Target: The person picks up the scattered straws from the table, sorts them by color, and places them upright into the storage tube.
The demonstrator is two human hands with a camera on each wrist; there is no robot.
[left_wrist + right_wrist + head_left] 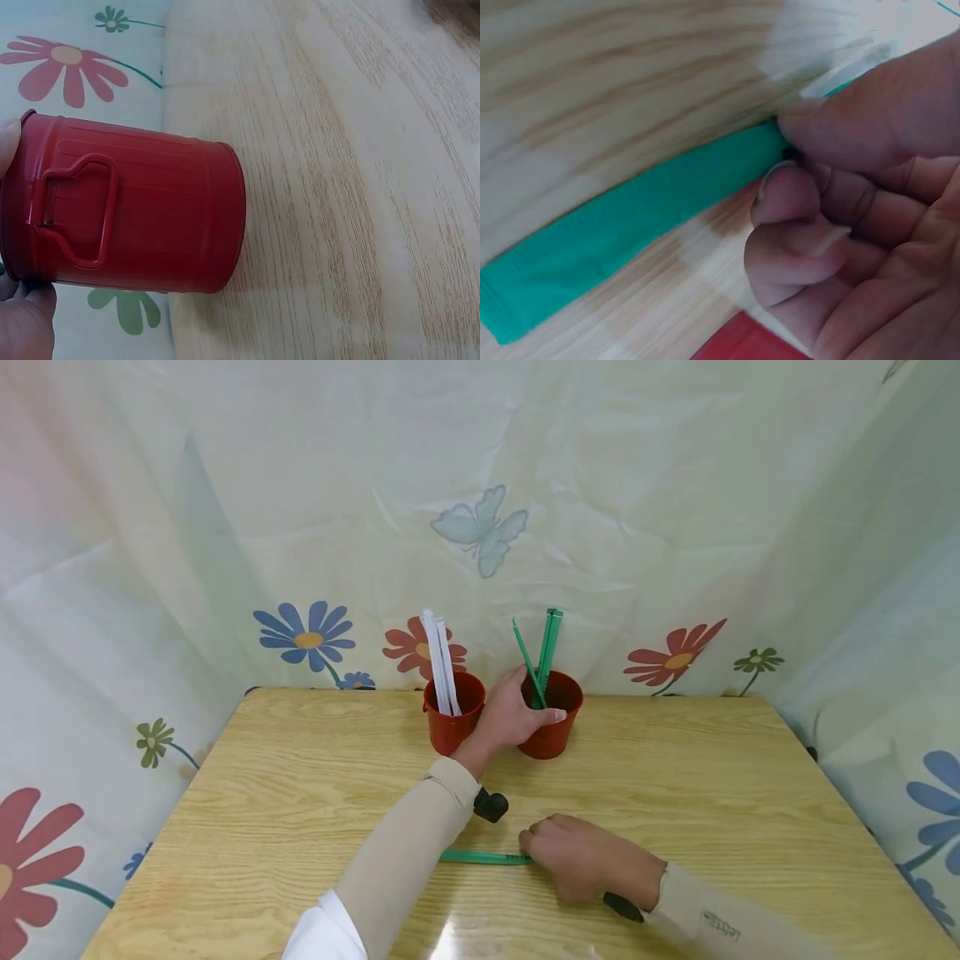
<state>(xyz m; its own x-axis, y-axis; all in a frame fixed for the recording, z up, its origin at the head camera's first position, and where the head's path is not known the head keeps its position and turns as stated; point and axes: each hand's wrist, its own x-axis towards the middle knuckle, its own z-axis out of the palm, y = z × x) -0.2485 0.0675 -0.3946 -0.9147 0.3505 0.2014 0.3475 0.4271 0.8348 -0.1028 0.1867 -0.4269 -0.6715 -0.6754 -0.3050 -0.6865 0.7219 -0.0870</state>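
Observation:
My left hand (512, 714) grips the right-hand small red bucket (551, 739) at its rim. Several slim green stick packets (550, 647) stand in that bucket, one leaning left above the hand. In the left wrist view the bucket (150, 210) shows its wire handle, with only thumb and fingertips at the edge. Nearer the front, my right hand (577, 856) pinches the end of a green stick packet (480, 857) between thumb and finger. Up close in the right wrist view, this packet (630, 217) has a flat crimped end; the right fingers (802, 247) are curled.
Another red bucket (450, 739) stands just left of the left hand, holding several white stick packets (441, 664). Both buckets sit near the back edge of the wooden table (315, 793). A flower-printed curtain (637, 527) hangs behind and along the sides.

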